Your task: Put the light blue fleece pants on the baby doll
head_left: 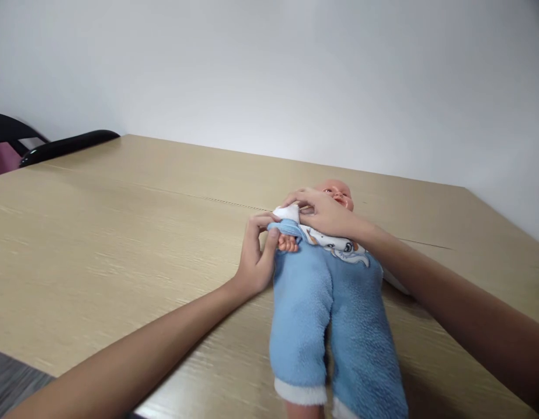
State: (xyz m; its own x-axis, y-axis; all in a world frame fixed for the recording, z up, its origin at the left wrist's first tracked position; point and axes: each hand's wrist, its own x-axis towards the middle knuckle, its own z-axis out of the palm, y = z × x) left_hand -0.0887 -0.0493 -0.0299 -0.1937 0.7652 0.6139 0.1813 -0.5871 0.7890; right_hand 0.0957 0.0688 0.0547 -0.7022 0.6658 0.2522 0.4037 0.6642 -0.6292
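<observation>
A baby doll [343,191] lies on its back on the table, its head toward the far side. It wears a fleecy blue outfit [304,302] with white cuffs and an animal picture on the chest. My left hand [258,250] pinches the blue cuff of the sleeve [287,226] at the doll's small hand [287,243], which shows out of the opening. Reaching across the chest, my right hand [322,210] grips the white part of the same sleeve [287,213] and covers part of the doll's head. The doll's other arm is mostly hidden behind my right forearm.
The doll rests on a wide light wooden table [142,256] with a seam across it. A white wall [269,75] stands behind. Black chairs [71,146], one with a pink part [3,158], are at the far left. Grey floor [14,378] shows at lower left.
</observation>
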